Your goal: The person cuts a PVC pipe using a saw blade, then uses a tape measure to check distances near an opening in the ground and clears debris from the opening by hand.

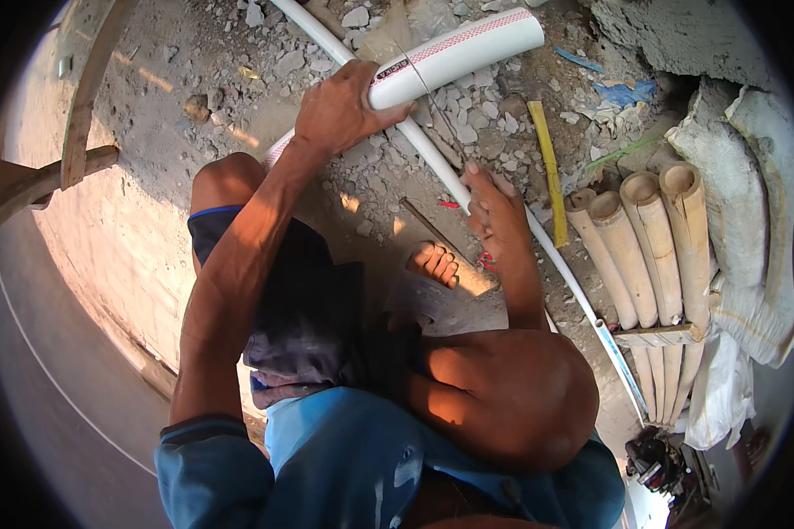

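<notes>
Blue shirt [353, 441] foremost, left fingers [402, 112] clasp a white pipe [463, 60] (red-patterned), right fingers [481, 182] grip a thin blade [428, 91]

From here, right hand [494, 208] has decent room rightward till those bamboo poles [656, 249], but the thick pipe [492, 40] blocks ahead.

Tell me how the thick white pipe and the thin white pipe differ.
Girth: the thick white pipe is much wider than the thin white pipe.
Marking: the thick pipe carries a red patterned band; the thin pipe looks plain along its middle.
Pose: in the picture, the thick pipe slants up to the right, while the thin pipe slopes down to the right, passing beneath it.
Shared: both are white.
</notes>
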{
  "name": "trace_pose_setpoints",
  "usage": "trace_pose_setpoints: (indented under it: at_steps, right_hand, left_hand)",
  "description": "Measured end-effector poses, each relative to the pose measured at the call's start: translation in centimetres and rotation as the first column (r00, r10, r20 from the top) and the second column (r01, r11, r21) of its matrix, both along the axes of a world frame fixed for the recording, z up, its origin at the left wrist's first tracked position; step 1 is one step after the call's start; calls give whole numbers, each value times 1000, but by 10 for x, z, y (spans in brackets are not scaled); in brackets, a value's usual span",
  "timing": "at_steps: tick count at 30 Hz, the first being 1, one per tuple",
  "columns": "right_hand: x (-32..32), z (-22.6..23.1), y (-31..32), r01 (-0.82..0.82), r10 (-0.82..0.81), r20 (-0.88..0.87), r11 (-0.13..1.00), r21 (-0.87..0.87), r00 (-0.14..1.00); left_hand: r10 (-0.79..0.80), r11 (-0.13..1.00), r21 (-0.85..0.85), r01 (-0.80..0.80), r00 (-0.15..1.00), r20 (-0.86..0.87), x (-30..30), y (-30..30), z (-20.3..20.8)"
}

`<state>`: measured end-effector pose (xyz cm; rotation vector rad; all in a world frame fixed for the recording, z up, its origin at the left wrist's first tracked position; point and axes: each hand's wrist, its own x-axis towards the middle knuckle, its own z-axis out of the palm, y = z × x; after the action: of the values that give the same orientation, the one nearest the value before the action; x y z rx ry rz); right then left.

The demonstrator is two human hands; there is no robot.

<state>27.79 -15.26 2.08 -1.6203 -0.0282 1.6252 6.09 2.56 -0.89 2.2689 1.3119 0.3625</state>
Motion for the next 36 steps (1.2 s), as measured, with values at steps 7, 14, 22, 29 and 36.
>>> trace_pose_setpoints:
  at_steps: [7,14,22,29,36]
  right_hand:
    - [-20,-33,80,-44,61,-86,982,185,994]
    - [8,-11,19,21,-21,-23,1000,1,1000]
    - [1,-11,12,-41,43,-17,996,75,999]
    - [-12,-33,86,-96,125,-119,971,219,985]
    - [8,-12,1,-52,53,-12,998,39,999]
  left_hand:
    - [4,999,-38,-4,1000,-9,1,-6,9]
    - [-21,999,-49,21,1000,-1,2,-6,7]
    - [-42,995,-91,38,998,-38,0,11,7]
    - [-58,997,-44,57,998,-12,1,14,7]
    - [-35,997,-71,35,999,0,1,9,7]
